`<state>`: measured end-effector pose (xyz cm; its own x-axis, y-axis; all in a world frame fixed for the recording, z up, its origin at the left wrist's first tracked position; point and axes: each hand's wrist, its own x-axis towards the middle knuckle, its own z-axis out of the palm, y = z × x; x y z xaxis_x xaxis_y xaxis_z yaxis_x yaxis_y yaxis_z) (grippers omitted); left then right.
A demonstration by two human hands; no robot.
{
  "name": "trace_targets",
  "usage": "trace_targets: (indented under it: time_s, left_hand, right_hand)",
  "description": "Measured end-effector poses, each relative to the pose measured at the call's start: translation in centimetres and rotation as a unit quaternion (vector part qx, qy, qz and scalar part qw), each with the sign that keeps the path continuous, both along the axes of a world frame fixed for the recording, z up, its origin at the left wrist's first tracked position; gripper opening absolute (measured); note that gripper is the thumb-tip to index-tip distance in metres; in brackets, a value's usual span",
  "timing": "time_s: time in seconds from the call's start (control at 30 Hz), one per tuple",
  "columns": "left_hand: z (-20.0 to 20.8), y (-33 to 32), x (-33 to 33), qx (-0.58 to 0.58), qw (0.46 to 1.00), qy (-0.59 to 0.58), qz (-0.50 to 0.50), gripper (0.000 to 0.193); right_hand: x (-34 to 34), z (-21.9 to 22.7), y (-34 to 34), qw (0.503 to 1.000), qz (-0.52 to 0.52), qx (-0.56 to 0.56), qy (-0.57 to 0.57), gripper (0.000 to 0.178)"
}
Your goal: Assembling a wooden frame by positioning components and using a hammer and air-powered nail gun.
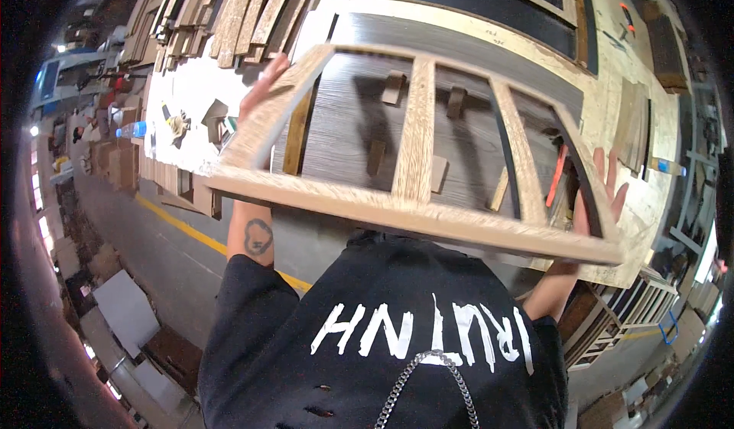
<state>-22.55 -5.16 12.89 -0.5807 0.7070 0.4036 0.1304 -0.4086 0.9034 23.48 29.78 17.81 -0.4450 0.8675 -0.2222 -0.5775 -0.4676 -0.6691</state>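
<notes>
A pale wooden frame with two crossbars is held up, tilted, between my hands. My left hand grips its left end, fingers showing past the outer edge. At the right end, my right hand holds the frame with its fingers stretched along the outside. Below lies a grey wood-grain panel, seen through the frame's openings. On the panel stand several small wooden blocks. A red strip-like thing shows through the right opening; its kind is unclear.
Wooden strips are stacked at the back left. Another frame with a dark panel lies at the far side. Gloves and a plastic bottle are on the left. A slatted wooden rack stands at the lower right.
</notes>
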Motion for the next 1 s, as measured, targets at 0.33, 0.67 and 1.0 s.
trace_targets:
  time_s: [0.33,0.67,1.0]
  left_hand:
    - [2.6,0.4,2.9,-0.124,0.921,-0.368,-0.039,0.065]
    - [2.2,-0.1,2.1,-0.416,0.904,-0.075,0.068,0.090]
    - [-9.8,1.0,1.1,-0.577,0.784,0.172,0.151,0.071]
  right_hand:
    - [3.2,-2.6,-2.2,0.989,0.132,0.062,-0.037,0.068]
    - [5.0,-4.8,-1.4,0.918,0.204,0.214,-0.264,0.088]
    - [2.1,-14.2,-1.4,0.711,0.223,0.358,-0.562,0.085]
